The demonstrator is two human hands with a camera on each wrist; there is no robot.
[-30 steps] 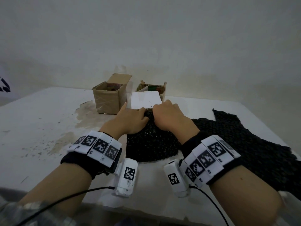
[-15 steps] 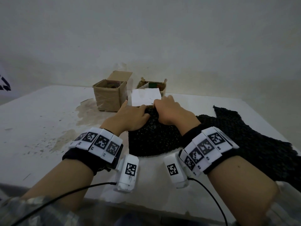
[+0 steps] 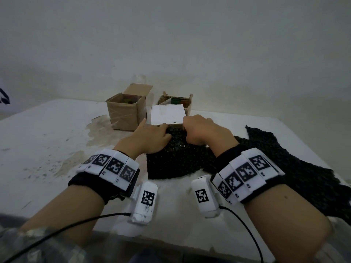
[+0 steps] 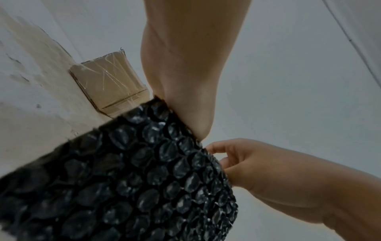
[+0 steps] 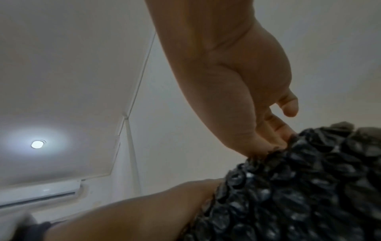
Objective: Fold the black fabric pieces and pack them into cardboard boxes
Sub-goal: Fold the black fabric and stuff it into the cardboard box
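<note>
Both hands, left hand [image 3: 150, 136] and right hand [image 3: 201, 131], pinch one folded black fabric piece [image 3: 174, 160] beside two cardboard boxes [image 3: 124, 111], a second black piece [image 3: 296, 168] lying flat.

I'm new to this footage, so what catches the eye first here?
Both hands, left hand and right hand, grip the far edge of a folded black fabric piece at the table's middle. Behind stand two open cardboard boxes; more black fabric sprawls on the right.
</note>
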